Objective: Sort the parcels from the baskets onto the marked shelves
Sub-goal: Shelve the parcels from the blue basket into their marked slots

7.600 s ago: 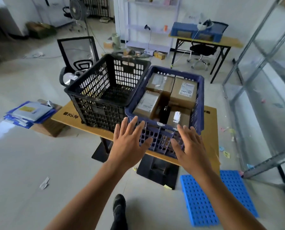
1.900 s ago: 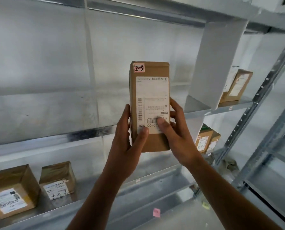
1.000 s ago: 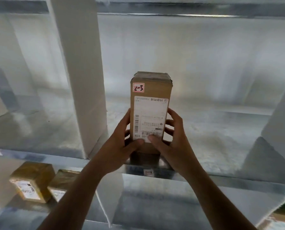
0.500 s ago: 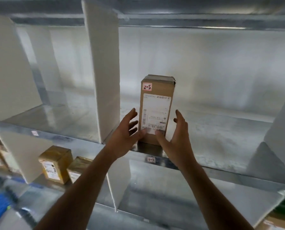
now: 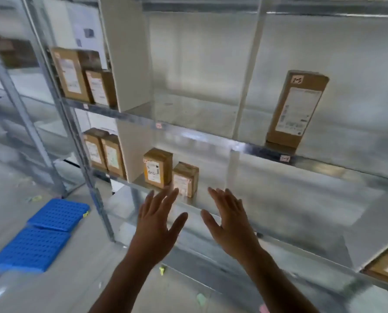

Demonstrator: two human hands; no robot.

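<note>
Eight parcels [image 5: 158, 168] on the rack [image 5: 199, 135] by my count: two top left, two below those, two in the next bay, one tall parcel [image 5: 297, 109] alone on the right, and one cut off at the bottom right. Two blue mats [image 5: 59, 214] on the floor. Three tags [image 5: 285, 158] on shelf edges. Two hands: left hand [image 5: 153, 224], right hand [image 5: 229, 222].

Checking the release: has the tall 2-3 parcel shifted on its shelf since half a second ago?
No. The parcel stands upright right above the shelf-edge tag, as before; only the view turned.
</note>
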